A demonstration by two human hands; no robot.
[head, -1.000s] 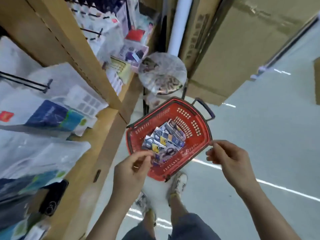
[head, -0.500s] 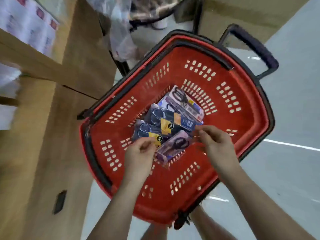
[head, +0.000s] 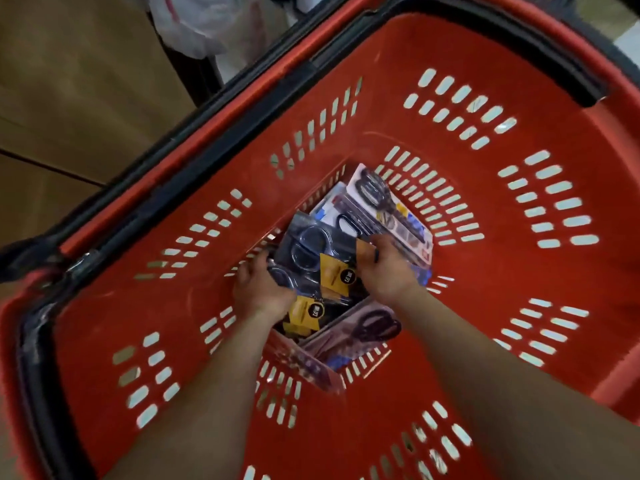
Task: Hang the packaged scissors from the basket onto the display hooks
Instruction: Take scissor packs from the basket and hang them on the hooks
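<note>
Both my arms reach down into the red shopping basket (head: 485, 306), which fills almost the whole view, its slotted walls sloping in to a small floor and a black rim (head: 38, 358) running along its edge. The packaged scissors all lie on that floor in a loose, overlapping heap. In the middle are the dark scissor packs (head: 311, 251), two of them, each with a yellow label (head: 337, 275), one lapped partly over the other. My left hand (head: 258, 289) is at their left edge with the fingers bent round it, the thumb side lying over the lower pack, so it has hold of them there. The blur keeps me from telling whether it grips one pack or both. My right hand (head: 384, 268) is at the opposite side, its fingers curled over the right edge of the upper dark pack, gripping it beside the yellow label. Beyond my right hand, toward the far wall, lies a white pack (head: 391, 209) with black-handled scissors, tilted on a diagonal and resting on other pale and blue packaging beneath it. Nearer to me, just under my right wrist, a pale pack (head: 367, 329) with black-handled scissors lies flat, and another blurred pack slants against the near wall below it. Outside the basket, at the upper left, stands a brown wood-coloured panel (head: 69, 81), and a white plastic bag (head: 194, 26) shows at the top edge.
</note>
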